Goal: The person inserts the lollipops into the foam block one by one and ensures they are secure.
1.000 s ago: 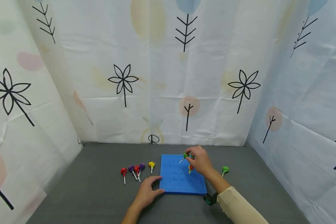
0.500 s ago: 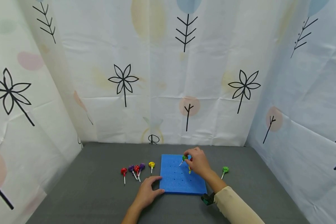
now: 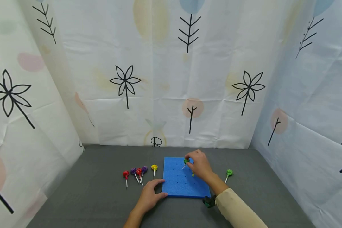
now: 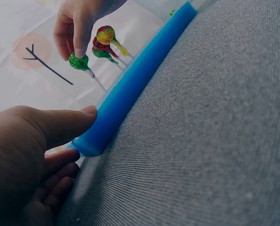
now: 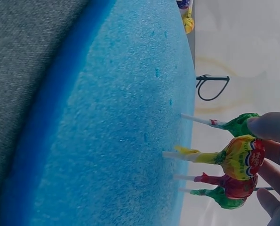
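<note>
Over the last second, your right hand [image 3: 199,163] shifts left and a little toward you, swinging the green lollipop [image 3: 186,161] so its stick looks closer to upright over the blue board [image 3: 172,190]. It still leans; its tip is at the board's surface, but you cannot tell whether it sits in a hole. The stick seems better lined up than it was, and this lollipop looks not yet settled. Your right thumb and fingers pinch its wrapped head.

Your left hand [image 3: 148,197] stays where it was, thumb and fingers spread at the board's near-left corner. Beside the pinched lollipop stand a yellow-and-red lollipop [image 5: 245,157], a dark red lollipop [image 5: 241,187] and a second green lollipop [image 5: 220,197]. On the tabletop [image 3: 102,202], a loose green lollipop [image 3: 229,172] lies right of the board, a yellow lollipop [image 3: 154,167] left.
</note>
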Demonstrator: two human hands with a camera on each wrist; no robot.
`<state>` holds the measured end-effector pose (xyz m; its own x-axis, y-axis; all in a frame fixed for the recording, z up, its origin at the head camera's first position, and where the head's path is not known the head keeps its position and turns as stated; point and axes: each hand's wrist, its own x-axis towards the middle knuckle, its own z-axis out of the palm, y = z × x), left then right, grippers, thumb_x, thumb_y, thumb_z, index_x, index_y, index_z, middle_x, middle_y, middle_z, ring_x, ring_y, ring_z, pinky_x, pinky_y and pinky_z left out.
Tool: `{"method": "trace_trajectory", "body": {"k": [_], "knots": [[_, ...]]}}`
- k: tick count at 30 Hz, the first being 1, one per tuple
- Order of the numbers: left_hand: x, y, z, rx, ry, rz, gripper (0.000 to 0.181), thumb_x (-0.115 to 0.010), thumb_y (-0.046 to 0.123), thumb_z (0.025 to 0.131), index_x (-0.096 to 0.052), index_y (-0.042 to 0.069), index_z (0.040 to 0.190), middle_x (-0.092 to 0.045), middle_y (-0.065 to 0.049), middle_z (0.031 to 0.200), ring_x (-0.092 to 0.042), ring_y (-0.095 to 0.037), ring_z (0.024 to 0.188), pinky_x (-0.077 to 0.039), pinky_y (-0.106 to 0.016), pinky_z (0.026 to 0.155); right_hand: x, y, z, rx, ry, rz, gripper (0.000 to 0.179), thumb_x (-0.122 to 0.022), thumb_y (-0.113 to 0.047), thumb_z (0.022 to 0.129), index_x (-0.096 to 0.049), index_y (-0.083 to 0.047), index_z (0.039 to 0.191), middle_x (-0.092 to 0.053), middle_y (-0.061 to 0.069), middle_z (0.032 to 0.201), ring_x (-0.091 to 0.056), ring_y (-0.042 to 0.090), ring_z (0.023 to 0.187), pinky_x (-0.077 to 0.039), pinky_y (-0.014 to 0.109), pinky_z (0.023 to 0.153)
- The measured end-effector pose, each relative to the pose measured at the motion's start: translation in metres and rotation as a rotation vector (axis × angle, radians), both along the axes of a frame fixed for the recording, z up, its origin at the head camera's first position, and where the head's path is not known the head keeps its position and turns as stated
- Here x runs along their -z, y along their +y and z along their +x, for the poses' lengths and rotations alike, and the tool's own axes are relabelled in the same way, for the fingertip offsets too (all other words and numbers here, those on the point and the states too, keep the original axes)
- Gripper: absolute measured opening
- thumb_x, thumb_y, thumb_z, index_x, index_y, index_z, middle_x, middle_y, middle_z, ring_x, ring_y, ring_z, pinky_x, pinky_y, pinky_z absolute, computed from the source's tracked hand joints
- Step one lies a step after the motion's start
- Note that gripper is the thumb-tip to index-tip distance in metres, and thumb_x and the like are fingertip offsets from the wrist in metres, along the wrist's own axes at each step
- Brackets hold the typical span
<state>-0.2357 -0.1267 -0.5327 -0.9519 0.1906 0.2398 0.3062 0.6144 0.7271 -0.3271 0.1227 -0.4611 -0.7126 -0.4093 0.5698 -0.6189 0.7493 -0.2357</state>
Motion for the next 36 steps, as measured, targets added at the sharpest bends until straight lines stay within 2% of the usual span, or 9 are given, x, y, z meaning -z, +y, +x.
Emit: {"method": "trace_trajectory", "body": {"k": [10,19,26,30,36], "knots": [[0.0009,0.0002,-0.0001,-0.001,-0.006,0.006,0.051,-0.08,0.031,0.079,-0.065,0.01,0.122,-0.063,-0.011,0.123,-0.054,-0.036,0.116,-0.04,-0.057,0.096,-0.0017,-0.0051,-0.0016,-0.005,-0.019,0.023,0.017,-0.082,-0.01,0.078,-0.072,-0.016,0.09,-0.068,-0.002,0.092,-0.057,0.024,0.095,-0.046,0.05,0.085],[-0.0001,0.0004,-0.0001,-0.002,-0.023,0.01,0.051,-0.08,0.03,0.079,-0.065,0.009,0.123,-0.062,-0.011,0.123,-0.053,-0.035,0.116,-0.04,-0.057,0.096,0.0027,-0.0098,-0.0027,-0.01,-0.038,0.033,0.016,-0.081,-0.01,0.078,-0.074,-0.014,0.092,-0.067,-0.001,0.093,-0.056,0.025,0.096,-0.045,0.051,0.085],[-0.0005,0.0001,-0.0011,0.0,-0.034,0.005,0.051,-0.08,0.031,0.08,-0.065,0.009,0.123,-0.062,-0.012,0.124,-0.053,-0.036,0.117,-0.04,-0.058,0.096,0.003,-0.0084,-0.0045,-0.009,-0.019,0.041,0.017,-0.081,-0.01,0.078,-0.074,-0.014,0.093,-0.068,-0.001,0.091,-0.057,0.026,0.095,-0.045,0.052,0.085],[-0.0019,0.0002,-0.0011,-0.005,-0.047,0.003,0.051,-0.079,0.031,0.08,-0.064,0.01,0.124,-0.061,-0.012,0.125,-0.052,-0.036,0.118,-0.039,-0.058,0.097,0.0027,-0.0066,-0.0034,-0.016,-0.022,0.03,0.021,-0.082,-0.012,0.078,-0.074,-0.013,0.098,-0.069,0.001,0.093,-0.057,0.028,0.097,-0.045,0.054,0.086],[-0.003,0.0002,0.0002,-0.002,-0.032,0.001,0.051,-0.08,0.032,0.08,-0.065,0.01,0.123,-0.062,-0.012,0.124,-0.053,-0.036,0.117,-0.039,-0.058,0.097,0.0005,-0.0032,0.0004,-0.003,-0.079,-0.022,0.03,-0.081,-0.013,0.079,-0.072,-0.013,0.108,-0.07,0.004,0.105,-0.056,0.03,0.104,-0.042,0.055,0.091]]}}
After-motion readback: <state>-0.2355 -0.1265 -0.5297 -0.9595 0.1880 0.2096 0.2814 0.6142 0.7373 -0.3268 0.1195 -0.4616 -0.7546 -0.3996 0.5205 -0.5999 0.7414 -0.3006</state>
